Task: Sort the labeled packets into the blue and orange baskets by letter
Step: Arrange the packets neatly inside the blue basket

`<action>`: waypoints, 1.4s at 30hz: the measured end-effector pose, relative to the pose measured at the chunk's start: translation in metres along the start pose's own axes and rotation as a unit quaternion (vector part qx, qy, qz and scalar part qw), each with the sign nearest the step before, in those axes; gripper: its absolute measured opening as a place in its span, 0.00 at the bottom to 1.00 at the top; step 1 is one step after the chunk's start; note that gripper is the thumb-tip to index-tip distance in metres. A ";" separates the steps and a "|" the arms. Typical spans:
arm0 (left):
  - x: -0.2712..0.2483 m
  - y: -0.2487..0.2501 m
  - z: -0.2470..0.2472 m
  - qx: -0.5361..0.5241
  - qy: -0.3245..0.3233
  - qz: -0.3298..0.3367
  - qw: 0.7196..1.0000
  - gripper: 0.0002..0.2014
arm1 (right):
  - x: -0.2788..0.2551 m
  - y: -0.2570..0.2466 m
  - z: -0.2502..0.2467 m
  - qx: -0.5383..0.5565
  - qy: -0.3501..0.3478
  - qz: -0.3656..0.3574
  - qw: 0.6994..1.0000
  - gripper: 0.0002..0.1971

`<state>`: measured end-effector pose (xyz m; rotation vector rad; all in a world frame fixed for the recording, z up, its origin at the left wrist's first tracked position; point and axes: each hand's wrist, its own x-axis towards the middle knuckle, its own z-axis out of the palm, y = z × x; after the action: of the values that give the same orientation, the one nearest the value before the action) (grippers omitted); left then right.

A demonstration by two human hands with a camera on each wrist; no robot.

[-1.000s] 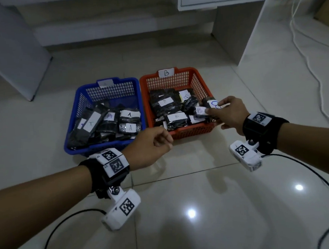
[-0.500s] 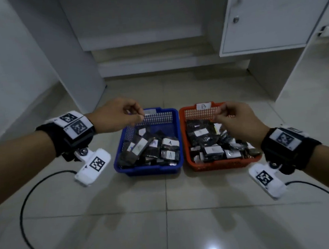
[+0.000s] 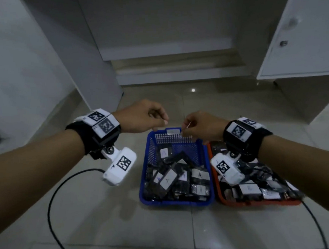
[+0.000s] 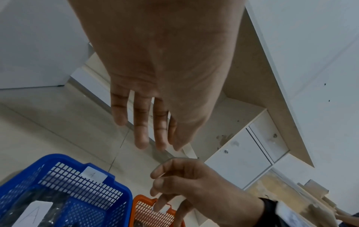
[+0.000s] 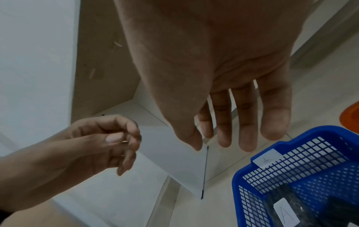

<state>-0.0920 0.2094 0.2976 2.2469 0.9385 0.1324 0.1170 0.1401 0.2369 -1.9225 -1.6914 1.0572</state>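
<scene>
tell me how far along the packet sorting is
Nearly done, by the look of it. The blue basket is full of black packets with labels reading A, and the orange basket holds a similar pile, its letters too blurred to read. No loose packets show on the floor. The left hand and right hand hover over the baskets' far rims, holding no packet. Nothing visible is left to sort.

Count: 2 baskets, 2 hands
1 blue basket (image 3: 145,186), 1 orange basket (image 3: 258,203); packets too piled to count.
</scene>
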 end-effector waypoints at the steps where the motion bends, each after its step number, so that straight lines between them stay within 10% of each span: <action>1: 0.000 -0.001 -0.009 -0.006 -0.005 -0.004 1.000 0.06 | 0.007 -0.008 -0.003 0.001 -0.003 0.011 1.000 0.09; 17: 0.048 0.005 -0.062 -0.022 -0.052 -0.041 0.998 0.06 | 0.088 0.002 -0.022 0.087 -0.040 0.137 0.986 0.15; 27: 0.144 -0.055 -0.011 -0.016 -0.115 -0.076 0.990 0.06 | 0.173 0.069 0.001 -0.003 -0.088 0.114 0.990 0.24; 42: 0.185 -0.130 0.079 0.094 -0.217 -0.030 0.971 0.11 | 0.176 0.100 0.034 -0.169 -0.083 0.048 0.981 0.10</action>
<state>-0.0062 0.3524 0.1258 2.2783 0.8021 -0.4774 0.1600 0.2807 0.0933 -2.1939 -1.9964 1.0453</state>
